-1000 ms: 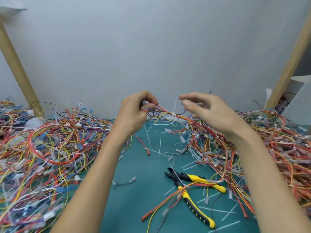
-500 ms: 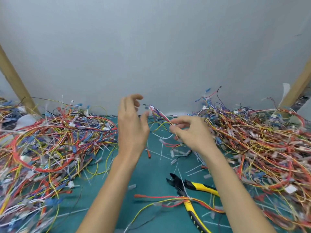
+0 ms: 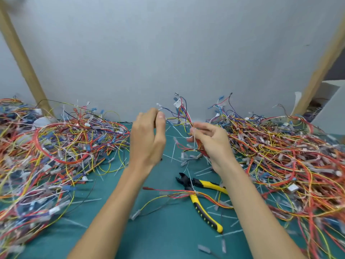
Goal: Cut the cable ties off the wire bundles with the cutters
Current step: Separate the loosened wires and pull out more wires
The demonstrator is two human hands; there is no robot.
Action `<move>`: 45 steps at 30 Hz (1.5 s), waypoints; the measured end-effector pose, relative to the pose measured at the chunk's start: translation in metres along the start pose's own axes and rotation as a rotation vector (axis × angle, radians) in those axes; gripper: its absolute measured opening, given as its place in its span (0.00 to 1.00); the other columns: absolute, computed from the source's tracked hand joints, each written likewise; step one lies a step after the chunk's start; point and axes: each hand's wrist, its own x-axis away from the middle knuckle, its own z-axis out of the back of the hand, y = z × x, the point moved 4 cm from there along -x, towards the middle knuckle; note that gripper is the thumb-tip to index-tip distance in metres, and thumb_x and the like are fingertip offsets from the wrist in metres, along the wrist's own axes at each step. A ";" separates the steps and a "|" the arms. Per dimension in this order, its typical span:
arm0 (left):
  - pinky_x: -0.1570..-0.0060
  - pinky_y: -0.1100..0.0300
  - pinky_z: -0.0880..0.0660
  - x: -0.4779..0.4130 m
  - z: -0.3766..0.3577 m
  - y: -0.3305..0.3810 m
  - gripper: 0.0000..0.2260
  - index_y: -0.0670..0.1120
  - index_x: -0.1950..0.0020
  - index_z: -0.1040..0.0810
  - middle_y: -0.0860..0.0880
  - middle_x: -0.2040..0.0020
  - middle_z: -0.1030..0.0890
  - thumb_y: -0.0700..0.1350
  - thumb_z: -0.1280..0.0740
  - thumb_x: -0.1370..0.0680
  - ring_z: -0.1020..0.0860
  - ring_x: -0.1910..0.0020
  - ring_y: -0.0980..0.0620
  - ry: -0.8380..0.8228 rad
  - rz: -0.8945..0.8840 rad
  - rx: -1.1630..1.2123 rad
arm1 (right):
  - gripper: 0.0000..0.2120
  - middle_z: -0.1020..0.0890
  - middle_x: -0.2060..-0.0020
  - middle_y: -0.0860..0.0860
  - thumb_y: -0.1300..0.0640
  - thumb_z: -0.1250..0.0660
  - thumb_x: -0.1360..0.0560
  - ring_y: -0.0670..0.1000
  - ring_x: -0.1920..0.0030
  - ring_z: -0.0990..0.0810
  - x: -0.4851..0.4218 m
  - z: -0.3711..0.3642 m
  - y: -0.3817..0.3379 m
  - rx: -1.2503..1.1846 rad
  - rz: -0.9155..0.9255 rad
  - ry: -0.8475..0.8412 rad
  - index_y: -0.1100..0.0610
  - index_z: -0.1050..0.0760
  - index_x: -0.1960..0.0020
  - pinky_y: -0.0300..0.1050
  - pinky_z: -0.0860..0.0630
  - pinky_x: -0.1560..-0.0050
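Observation:
My right hand (image 3: 209, 141) grips a small wire bundle (image 3: 182, 113) of red, blue and yellow wires, raised above the mat, with a white cable tie (image 3: 194, 141) hanging by my fingers. My left hand (image 3: 147, 135) is held up just left of it, thumb and fingertips pinching thin wire ends from that bundle. The yellow-and-black cutters (image 3: 199, 197) lie untouched on the green mat (image 3: 158, 230), below my right hand, with a few loose wires lying across them.
Big heaps of tangled coloured wires cover the left (image 3: 56, 150) and right (image 3: 289, 157) of the mat. Cut white tie pieces (image 3: 173, 157) litter the middle. A grey wall (image 3: 168, 53) closes the back, with wooden posts at each side (image 3: 22, 58).
Both hands dropped from a stretched-apart pull, then rose again. The bundle now stands upright in my right hand, and my left hand went from open fingers to pinching wire ends.

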 end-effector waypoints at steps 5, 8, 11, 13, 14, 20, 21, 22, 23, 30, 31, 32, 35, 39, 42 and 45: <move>0.56 0.48 0.30 -0.001 -0.021 0.022 0.18 0.41 0.62 0.23 0.44 0.66 0.21 0.48 0.44 0.20 0.25 0.61 0.44 -0.225 0.045 -0.030 | 0.05 0.15 0.65 0.48 0.65 0.31 0.24 0.47 0.66 0.15 -0.001 0.005 -0.001 -0.077 -0.006 -0.004 0.57 0.21 0.50 0.34 0.22 0.62; 0.62 0.57 0.30 -0.005 -0.044 0.015 0.16 0.44 0.59 0.22 0.46 0.67 0.22 0.49 0.43 0.18 0.25 0.61 0.43 -0.440 0.195 -0.066 | 0.07 0.14 0.63 0.48 0.66 0.33 0.23 0.47 0.63 0.15 -0.010 0.007 0.002 -0.124 -0.016 -0.015 0.55 0.21 0.51 0.36 0.22 0.60; 0.61 0.62 0.32 -0.005 -0.058 0.012 0.14 0.47 0.51 0.19 0.49 0.58 0.18 0.51 0.43 0.18 0.23 0.56 0.50 -0.565 0.293 0.043 | 0.08 0.14 0.54 0.55 0.67 0.34 0.23 0.50 0.56 0.15 -0.014 0.007 0.005 -0.107 -0.023 -0.077 0.58 0.20 0.46 0.40 0.21 0.52; 0.53 0.64 0.27 -0.007 -0.060 0.010 0.09 0.46 0.47 0.19 0.49 0.52 0.16 0.46 0.38 0.19 0.20 0.53 0.55 -0.520 0.338 0.165 | 0.11 0.15 0.51 0.58 0.68 0.33 0.24 0.52 0.51 0.16 -0.013 0.007 0.005 -0.037 -0.024 -0.128 0.59 0.20 0.44 0.44 0.21 0.46; 0.55 0.69 0.27 -0.008 -0.059 0.008 0.07 0.46 0.47 0.19 0.50 0.53 0.16 0.43 0.36 0.20 0.20 0.56 0.59 -0.474 0.348 0.211 | 0.12 0.16 0.50 0.59 0.68 0.32 0.24 0.52 0.50 0.17 -0.013 0.007 0.005 -0.024 -0.026 -0.157 0.58 0.20 0.44 0.45 0.22 0.46; 0.64 0.71 0.30 -0.014 -0.048 0.003 0.04 0.48 0.56 0.20 0.52 0.62 0.19 0.40 0.32 0.23 0.22 0.63 0.58 -0.321 0.387 0.226 | 0.12 0.15 0.54 0.55 0.65 0.27 0.27 0.49 0.57 0.17 -0.010 0.008 -0.005 0.101 -0.015 -0.204 0.54 0.20 0.46 0.40 0.21 0.57; 0.61 0.68 0.29 -0.013 -0.046 0.004 0.05 0.48 0.57 0.20 0.52 0.62 0.18 0.40 0.32 0.23 0.21 0.61 0.56 -0.333 0.378 0.211 | 0.12 0.15 0.54 0.54 0.63 0.27 0.27 0.48 0.57 0.17 -0.009 0.009 -0.006 0.163 0.007 -0.194 0.54 0.20 0.45 0.39 0.23 0.58; 0.59 0.65 0.28 -0.012 -0.046 0.005 0.05 0.49 0.57 0.20 0.53 0.61 0.17 0.41 0.33 0.23 0.20 0.60 0.55 -0.350 0.368 0.185 | 0.12 0.15 0.55 0.52 0.61 0.27 0.27 0.46 0.57 0.18 -0.009 0.010 -0.008 0.232 0.031 -0.180 0.52 0.20 0.45 0.39 0.24 0.58; 0.57 0.62 0.27 -0.011 -0.045 0.006 0.05 0.50 0.57 0.20 0.52 0.61 0.17 0.42 0.33 0.23 0.19 0.59 0.54 -0.367 0.359 0.159 | 0.11 0.15 0.56 0.51 0.60 0.27 0.27 0.45 0.56 0.18 -0.009 0.010 -0.009 0.293 0.053 -0.169 0.51 0.20 0.45 0.39 0.25 0.57; 0.58 0.63 0.31 -0.006 -0.045 0.011 0.04 0.51 0.48 0.22 0.55 0.53 0.19 0.45 0.35 0.21 0.20 0.60 0.59 -0.449 0.304 0.059 | 0.09 0.16 0.60 0.46 0.59 0.31 0.24 0.45 0.64 0.15 -0.008 0.006 -0.009 0.401 0.096 -0.170 0.51 0.21 0.45 0.38 0.25 0.59; 0.58 0.63 0.31 -0.006 -0.045 0.011 0.04 0.51 0.47 0.22 0.56 0.53 0.20 0.45 0.35 0.21 0.21 0.61 0.61 -0.460 0.304 0.055 | 0.08 0.16 0.60 0.46 0.59 0.31 0.23 0.46 0.64 0.15 -0.008 0.005 -0.008 0.408 0.097 -0.170 0.50 0.21 0.45 0.40 0.25 0.58; 0.58 0.63 0.32 -0.005 -0.045 0.010 0.05 0.51 0.46 0.23 0.57 0.53 0.21 0.46 0.36 0.21 0.23 0.61 0.63 -0.468 0.303 0.052 | 0.08 0.15 0.59 0.46 0.58 0.31 0.23 0.47 0.64 0.15 -0.008 0.005 -0.008 0.413 0.099 -0.173 0.48 0.21 0.46 0.40 0.25 0.58; 0.58 0.63 0.32 -0.005 -0.045 0.009 0.08 0.49 0.43 0.22 0.57 0.51 0.22 0.45 0.36 0.20 0.24 0.62 0.63 -0.482 0.300 0.047 | 0.08 0.15 0.57 0.47 0.58 0.31 0.23 0.47 0.63 0.14 -0.007 0.005 -0.008 0.403 0.097 -0.184 0.46 0.22 0.48 0.40 0.24 0.57; 0.55 0.62 0.30 -0.004 -0.040 0.010 0.09 0.48 0.41 0.22 0.56 0.49 0.21 0.46 0.36 0.20 0.21 0.56 0.56 -0.476 0.309 0.074 | 0.09 0.15 0.56 0.49 0.60 0.30 0.24 0.50 0.62 0.14 -0.007 0.006 -0.010 0.379 0.111 -0.214 0.46 0.21 0.49 0.43 0.23 0.53; 0.56 0.63 0.30 -0.003 -0.037 0.013 0.10 0.47 0.40 0.22 0.55 0.49 0.21 0.46 0.36 0.20 0.21 0.56 0.56 -0.451 0.304 0.088 | 0.10 0.15 0.56 0.49 0.60 0.30 0.24 0.49 0.62 0.15 -0.007 0.006 -0.015 0.397 0.131 -0.220 0.47 0.21 0.47 0.39 0.24 0.55; 0.62 0.71 0.31 -0.005 -0.035 0.013 0.07 0.47 0.43 0.21 0.55 0.53 0.21 0.44 0.35 0.20 0.23 0.61 0.60 -0.390 0.281 0.116 | 0.14 0.15 0.56 0.48 0.57 0.28 0.26 0.48 0.59 0.15 -0.007 0.008 -0.017 0.439 0.141 -0.165 0.47 0.23 0.41 0.44 0.23 0.51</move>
